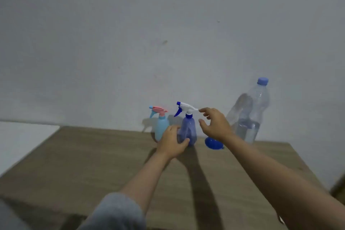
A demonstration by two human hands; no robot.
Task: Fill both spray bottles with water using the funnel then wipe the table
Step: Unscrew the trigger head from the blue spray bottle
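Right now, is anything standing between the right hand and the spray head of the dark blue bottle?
Nothing visible does. The right hand is open just right of the dark blue spray bottle, fingertips almost at its white spray head. The left hand holds the bottle's base. The blue funnel lies lower, on the table.

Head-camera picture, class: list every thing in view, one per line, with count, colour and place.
Dark blue spray bottle: one, white-and-blue trigger, table's far edge, centre.
Light blue spray bottle: one, pink trigger, left of it.
Funnel: one, blue, right of the dark blue bottle.
Water bottle: one, clear, blue cap, far right, partly filled.
Table: one, brown wood.
Wall: grey-white, behind.
Left hand: on the dark blue bottle's base.
Right hand: open, at its trigger head.
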